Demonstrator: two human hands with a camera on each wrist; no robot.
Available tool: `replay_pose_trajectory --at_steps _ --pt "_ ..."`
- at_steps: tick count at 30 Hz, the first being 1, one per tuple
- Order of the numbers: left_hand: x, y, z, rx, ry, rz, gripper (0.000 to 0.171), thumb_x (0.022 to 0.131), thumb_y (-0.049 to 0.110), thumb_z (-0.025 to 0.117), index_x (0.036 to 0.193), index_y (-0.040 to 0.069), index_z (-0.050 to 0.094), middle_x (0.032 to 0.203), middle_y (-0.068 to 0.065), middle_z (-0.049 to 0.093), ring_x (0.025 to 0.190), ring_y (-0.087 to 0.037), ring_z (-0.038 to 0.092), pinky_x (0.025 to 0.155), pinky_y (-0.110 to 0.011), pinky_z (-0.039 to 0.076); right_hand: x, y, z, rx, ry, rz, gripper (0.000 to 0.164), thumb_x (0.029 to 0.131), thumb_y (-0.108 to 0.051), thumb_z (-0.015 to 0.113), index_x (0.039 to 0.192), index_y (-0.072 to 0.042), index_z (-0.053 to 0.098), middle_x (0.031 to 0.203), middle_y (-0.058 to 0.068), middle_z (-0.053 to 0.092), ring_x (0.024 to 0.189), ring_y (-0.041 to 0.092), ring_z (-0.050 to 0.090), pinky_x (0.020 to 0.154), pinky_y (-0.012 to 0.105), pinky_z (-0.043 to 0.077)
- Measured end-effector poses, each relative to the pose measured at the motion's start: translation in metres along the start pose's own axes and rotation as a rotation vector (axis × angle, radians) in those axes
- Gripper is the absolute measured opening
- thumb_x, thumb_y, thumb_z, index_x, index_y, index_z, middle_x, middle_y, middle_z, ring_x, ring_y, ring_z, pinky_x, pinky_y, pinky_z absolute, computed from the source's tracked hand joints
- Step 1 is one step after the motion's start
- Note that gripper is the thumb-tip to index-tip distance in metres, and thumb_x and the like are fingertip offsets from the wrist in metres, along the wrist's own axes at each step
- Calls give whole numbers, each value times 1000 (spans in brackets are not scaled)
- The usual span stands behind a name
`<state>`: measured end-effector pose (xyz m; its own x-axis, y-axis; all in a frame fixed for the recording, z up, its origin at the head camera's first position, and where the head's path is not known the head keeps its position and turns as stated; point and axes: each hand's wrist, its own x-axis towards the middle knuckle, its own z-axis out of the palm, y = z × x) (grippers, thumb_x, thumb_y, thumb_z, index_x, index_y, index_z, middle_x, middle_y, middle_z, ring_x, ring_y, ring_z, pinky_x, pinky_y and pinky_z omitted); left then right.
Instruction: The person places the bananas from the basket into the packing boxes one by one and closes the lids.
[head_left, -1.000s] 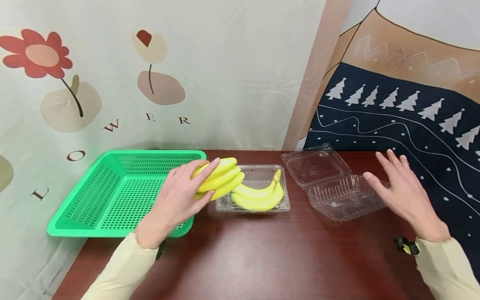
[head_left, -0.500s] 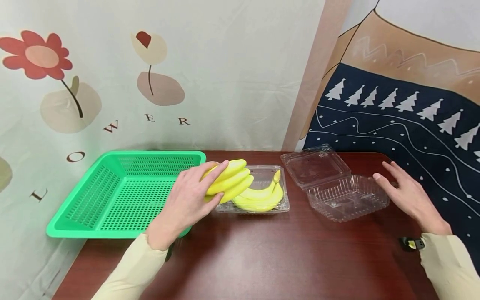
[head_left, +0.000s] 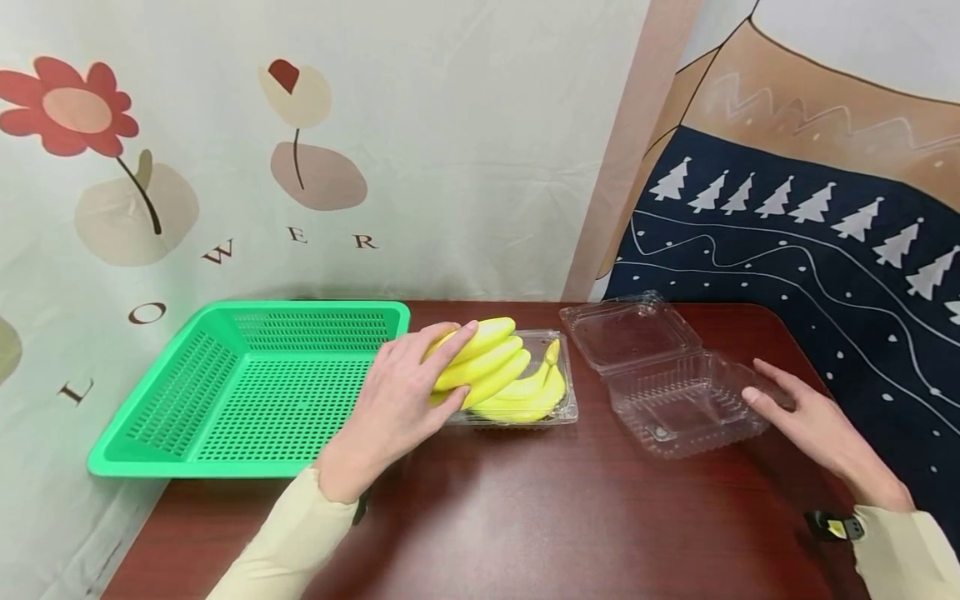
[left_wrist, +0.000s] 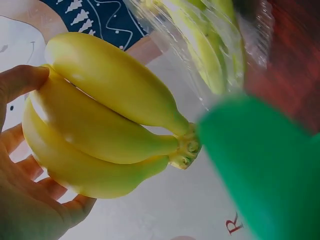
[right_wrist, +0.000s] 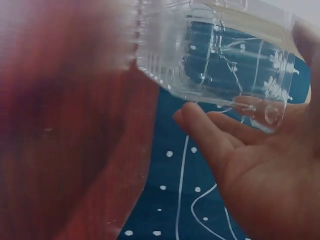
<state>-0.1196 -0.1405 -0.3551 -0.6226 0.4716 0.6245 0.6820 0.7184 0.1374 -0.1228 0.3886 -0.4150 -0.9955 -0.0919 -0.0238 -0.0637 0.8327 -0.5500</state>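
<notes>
My left hand point(head_left: 397, 383) holds a bunch of yellow bananas point(left_wrist: 110, 110), thumb on one side and fingers on the other, stem end pointing away in the left wrist view. In the head view the bunch overlaps the left part of a clear plastic box point(head_left: 566, 408), which contains another bunch of bananas point(head_left: 528, 400). At the right, my right hand point(head_left: 825, 425) is at the right wall of a second clear plastic box point(head_left: 675, 408), its lid point(head_left: 630, 333) folded back. Thumb and fingers stand apart around that wall; one finger shows through the plastic in the right wrist view.
A green perforated basket point(head_left: 105, 458) stands at the left of the dark red wooden table point(head_left: 525, 517). Patterned curtains point(head_left: 480, 167) hang right behind the table. Part of the green basket rim point(left_wrist: 260, 160) blurs close to the left wrist camera.
My left hand has carried the bananas rightward over the filled box. My right hand has come down to the lidded box, which has shifted slightly toward me and to the left.
</notes>
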Motion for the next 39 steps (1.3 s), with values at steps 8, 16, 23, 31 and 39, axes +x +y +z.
replay_pose_trajectory --at_steps 8,16,23,31,39 --pt "6 13 10 -30 21 10 79 82 19 86 153 20 51 135 -7 60 108 -31 62 88 -51 49 -18 5 14 46 -56 -18 88 98 -34 72 164 -3 23 148 38 46 121 29 64 81 11 47" --pt "14 32 23 -52 11 19 76 81 21 87 149 16 53 135 -6 60 115 -28 62 89 -48 50 -28 2 26 53 -7 -102 87 93 -30 79 163 -7 31 143 32 55 106 -21 47 78 1 40" --pt "30 54 39 -74 -17 61 69 84 24 84 146 13 54 136 -5 60 113 -27 62 90 -45 50 -32 1 32 116 20 -152 80 96 -22 76 162 -5 33 140 34 56 111 -24 45 80 1 42" --pt "55 83 61 -99 -92 105 68 87 30 81 148 17 54 136 -4 60 113 -24 62 88 -41 50 -35 2 33 139 -1 -117 85 95 -25 77 163 -4 29 139 34 57 112 -25 43 80 1 43" --pt "77 109 87 -42 -130 152 68 88 37 78 150 22 54 136 -2 57 105 -18 61 85 -35 48 -36 1 31 30 -20 -48 89 95 -37 77 163 -6 29 141 30 58 118 1 61 78 5 44"
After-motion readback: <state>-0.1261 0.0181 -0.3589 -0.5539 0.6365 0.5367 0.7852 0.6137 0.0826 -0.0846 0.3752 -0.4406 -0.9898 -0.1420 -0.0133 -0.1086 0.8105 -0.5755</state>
